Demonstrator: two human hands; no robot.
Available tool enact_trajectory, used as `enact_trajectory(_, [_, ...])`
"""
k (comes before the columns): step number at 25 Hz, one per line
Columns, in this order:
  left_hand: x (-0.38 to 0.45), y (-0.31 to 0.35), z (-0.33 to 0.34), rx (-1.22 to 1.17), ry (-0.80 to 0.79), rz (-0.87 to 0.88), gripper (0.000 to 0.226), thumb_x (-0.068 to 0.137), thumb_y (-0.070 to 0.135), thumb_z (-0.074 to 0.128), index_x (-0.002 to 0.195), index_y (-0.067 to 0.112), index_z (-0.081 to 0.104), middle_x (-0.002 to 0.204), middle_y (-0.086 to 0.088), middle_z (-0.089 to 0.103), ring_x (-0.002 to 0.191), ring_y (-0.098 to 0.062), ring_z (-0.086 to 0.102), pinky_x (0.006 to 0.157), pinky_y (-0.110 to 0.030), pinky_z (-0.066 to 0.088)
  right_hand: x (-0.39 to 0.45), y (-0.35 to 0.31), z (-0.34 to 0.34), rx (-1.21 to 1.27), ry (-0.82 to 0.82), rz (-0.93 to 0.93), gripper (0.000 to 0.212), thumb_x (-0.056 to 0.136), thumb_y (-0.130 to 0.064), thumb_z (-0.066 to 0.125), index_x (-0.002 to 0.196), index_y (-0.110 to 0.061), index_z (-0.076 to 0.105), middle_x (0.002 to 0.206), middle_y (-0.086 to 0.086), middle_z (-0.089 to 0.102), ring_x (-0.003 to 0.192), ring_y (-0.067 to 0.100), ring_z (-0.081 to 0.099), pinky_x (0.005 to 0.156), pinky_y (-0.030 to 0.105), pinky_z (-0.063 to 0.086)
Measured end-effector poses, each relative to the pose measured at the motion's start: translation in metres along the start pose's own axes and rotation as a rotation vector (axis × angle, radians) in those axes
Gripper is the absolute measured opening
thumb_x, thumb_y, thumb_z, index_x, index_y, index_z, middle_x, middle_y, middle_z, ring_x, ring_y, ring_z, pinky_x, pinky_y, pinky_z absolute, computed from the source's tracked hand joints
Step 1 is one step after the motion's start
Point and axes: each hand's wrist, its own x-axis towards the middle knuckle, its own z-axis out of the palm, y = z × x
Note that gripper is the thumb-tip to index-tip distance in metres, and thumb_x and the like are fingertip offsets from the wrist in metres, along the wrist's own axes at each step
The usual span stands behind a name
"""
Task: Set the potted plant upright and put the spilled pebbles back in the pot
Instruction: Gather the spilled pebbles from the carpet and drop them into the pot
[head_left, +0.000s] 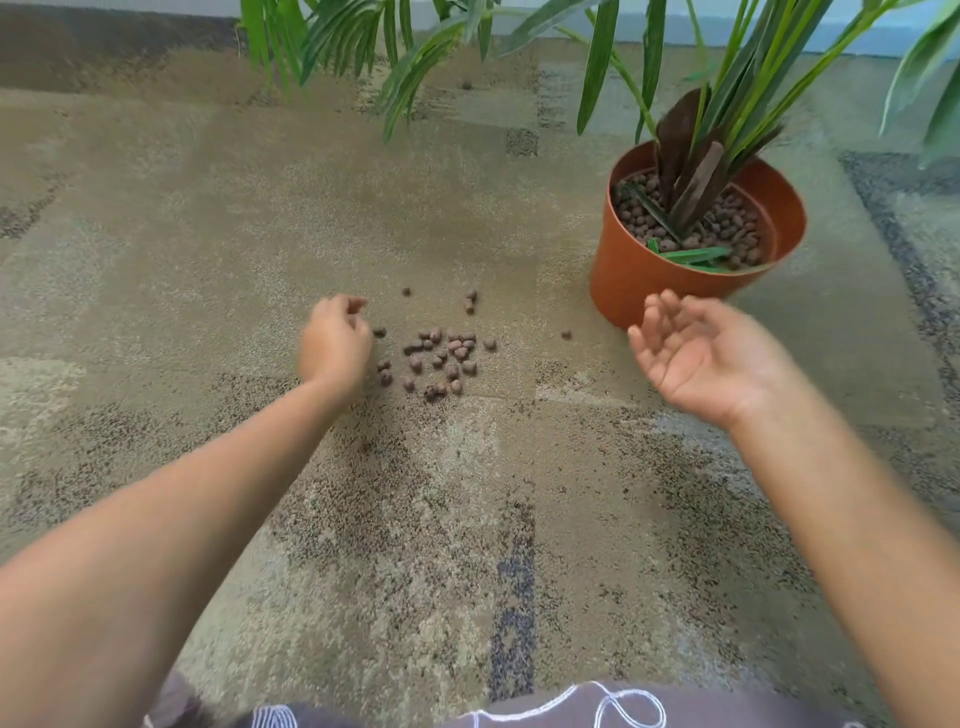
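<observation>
Long green leaves (415, 57) droop over the mottled carpet (218, 218) at twelve o'clock, and nothing lies between the hands and the brown, rounded pebbles (439, 358) scattered mid-floor. The orange pot (644, 270) stands upright at two o'clock, pebbles filling it around the plant's stems. The left hand (335, 343) curls narrow just beside the pebbles; whether it holds any I cannot tell, while the right hand (696, 353) hangs open, palm up, near the pot

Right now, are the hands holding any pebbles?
The right hand is open, palm up and empty. The left hand is curled beside the spilled pebbles; whether it grips any cannot be told.
</observation>
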Motion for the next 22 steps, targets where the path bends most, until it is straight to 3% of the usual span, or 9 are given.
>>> enact_trajectory(2, [0.011,0.002,0.007,0.150,-0.091,0.244,0.030,0.092,0.009,0.044,0.117,0.017,0.058,0.122,-0.001,0.056,0.094,-0.015,0.059,0.076,-0.024,0.048,0.006,0.024,-0.004,0.017,0.039,0.086,0.019,0.096,-0.017,0.042,0.085,-0.011,0.057,0.071,0.002,0.067,0.060,0.012,0.066,0.063,0.028,0.058])
enact_trajectory(4, [0.028,0.012,0.012,0.189,-0.102,0.339,0.029,0.093,0.009,0.045,0.116,0.017,0.060,0.121,-0.001,0.056,0.094,-0.010,0.053,0.076,-0.022,0.043,0.015,0.048,-0.010,0.013,0.040,0.167,0.020,0.097,-0.018,0.041,0.086,-0.010,0.056,0.072,0.004,0.067,0.061,0.013,0.066,0.064,0.029,0.059])
enact_trajectory(8, [0.053,0.024,0.030,0.231,-0.174,0.254,0.036,0.091,0.016,0.050,0.128,0.014,0.050,0.128,-0.008,0.051,0.105,-0.020,0.056,0.087,-0.028,0.046,0.028,0.086,-0.028,-0.034,0.020,0.294,0.020,0.096,-0.023,0.043,0.092,-0.011,0.058,0.081,0.008,0.071,0.071,0.019,0.069,0.066,0.034,0.059])
enact_trajectory(11, [0.061,0.025,0.044,0.405,-0.260,0.276,0.028,0.092,0.015,0.047,0.119,0.012,0.056,0.121,-0.012,0.052,0.103,-0.025,0.055,0.092,-0.035,0.048,0.033,0.103,-0.043,-0.058,-0.021,0.268,0.027,0.096,-0.030,0.042,0.110,-0.013,0.058,0.099,0.009,0.072,0.083,0.022,0.071,0.073,0.039,0.058])
enact_trajectory(14, [0.068,0.026,0.044,0.481,-0.204,0.293,0.022,0.091,0.003,0.043,0.107,0.008,0.058,0.113,-0.015,0.053,0.094,-0.028,0.054,0.085,-0.037,0.047,0.036,0.109,-0.051,-0.018,-0.092,0.241,0.035,0.097,-0.032,0.036,0.120,-0.013,0.055,0.108,0.010,0.070,0.091,0.023,0.070,0.075,0.041,0.058])
enact_trajectory(19, [0.042,0.052,0.030,0.228,-0.158,0.352,0.010,0.091,0.009,0.048,0.095,0.010,0.057,0.103,-0.006,0.056,0.088,-0.021,0.056,0.072,-0.025,0.044,0.043,0.106,-0.041,-0.042,-0.126,0.269,0.038,0.097,-0.037,0.037,0.121,-0.012,0.054,0.112,0.012,0.068,0.099,0.027,0.067,0.080,0.043,0.056])
enact_trajectory(22, [-0.043,0.071,0.048,0.011,-0.399,0.541,0.006,0.088,0.012,0.054,0.092,0.016,0.056,0.092,0.004,0.056,0.082,-0.011,0.054,0.068,-0.017,0.044,0.039,0.098,-0.052,-0.109,-0.133,0.247,0.041,0.098,-0.038,0.035,0.121,-0.009,0.053,0.114,0.015,0.067,0.102,0.029,0.066,0.081,0.040,0.056])
